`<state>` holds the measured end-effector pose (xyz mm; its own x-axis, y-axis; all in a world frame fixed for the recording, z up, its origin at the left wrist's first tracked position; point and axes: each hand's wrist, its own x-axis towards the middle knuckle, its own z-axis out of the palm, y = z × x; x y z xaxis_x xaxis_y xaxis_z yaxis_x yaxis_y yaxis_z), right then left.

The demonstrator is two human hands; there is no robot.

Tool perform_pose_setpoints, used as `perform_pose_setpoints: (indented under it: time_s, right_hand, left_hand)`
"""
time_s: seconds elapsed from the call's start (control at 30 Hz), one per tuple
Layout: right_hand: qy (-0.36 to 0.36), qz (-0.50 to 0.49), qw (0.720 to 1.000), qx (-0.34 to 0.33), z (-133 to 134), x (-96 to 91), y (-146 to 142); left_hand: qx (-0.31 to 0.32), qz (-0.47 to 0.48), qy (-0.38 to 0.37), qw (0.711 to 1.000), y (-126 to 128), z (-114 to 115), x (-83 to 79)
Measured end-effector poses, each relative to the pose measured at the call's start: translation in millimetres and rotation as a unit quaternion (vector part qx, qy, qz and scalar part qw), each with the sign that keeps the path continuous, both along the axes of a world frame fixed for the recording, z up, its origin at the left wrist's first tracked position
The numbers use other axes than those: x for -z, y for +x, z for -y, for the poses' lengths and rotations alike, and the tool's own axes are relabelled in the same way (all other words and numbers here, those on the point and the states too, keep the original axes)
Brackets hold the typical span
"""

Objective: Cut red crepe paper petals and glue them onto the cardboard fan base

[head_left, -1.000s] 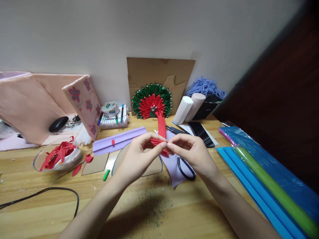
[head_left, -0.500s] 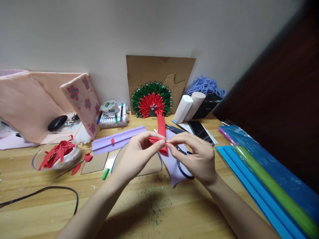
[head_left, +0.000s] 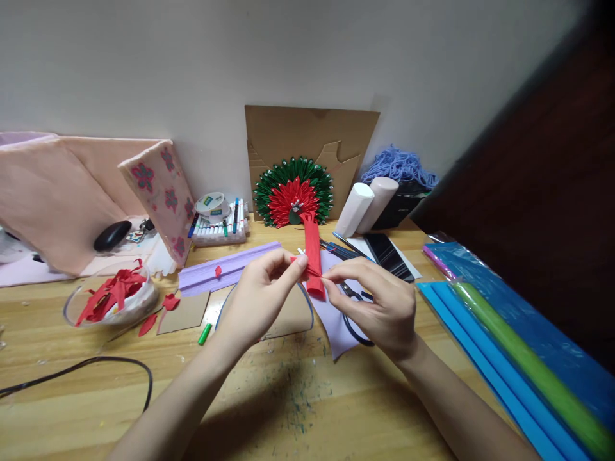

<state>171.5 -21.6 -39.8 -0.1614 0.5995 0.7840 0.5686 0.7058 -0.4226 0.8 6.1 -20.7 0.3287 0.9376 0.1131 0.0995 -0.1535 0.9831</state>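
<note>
My left hand and my right hand meet above the wooden desk and pinch a small folded red paper piece between thumbs and fingertips. Both hands are closed on it. A long red crepe paper strip lies on the desk just behind the piece and runs back toward a red and green paper fan ornament. Black-handled scissors lie on a lilac paper sheet under my right hand.
A clear bowl of red paper scraps stands at the left, with a black cable in front. Marker pens, a lilac crepe roll, cardboard pieces, a phone, and blue and green paper rolls surround the hands.
My hands have shifted the red piece slightly. The right hand dropped lower and turned, uncovering the scissors; the left thumb and forefinger now pinch the piece from above.
</note>
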Motion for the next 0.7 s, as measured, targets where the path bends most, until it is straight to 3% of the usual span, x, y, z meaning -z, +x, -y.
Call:
perform_pose_setpoints:
  time_s: [0.37, 0.57, 0.7]
  right_hand:
    - [0.007, -0.009, 1.0, 0.015, 0.9, -2.5, -2.2]
    - [-0.007, -0.046, 0.998, 0.039, 2.3, -0.4, -4.1]
    - [-0.018, -0.051, 0.998, 0.045, 3.1, 0.4, -5.1]
  left_hand:
    - [-0.034, 0.004, 0.008, 0.999, -2.4, -2.2, -5.1]
    - [0.054, 0.052, -0.036, 0.997, 0.4, 1.2, -0.3]
    - [0.058, 0.059, -0.036, 0.996, 1.6, 2.8, 1.2]
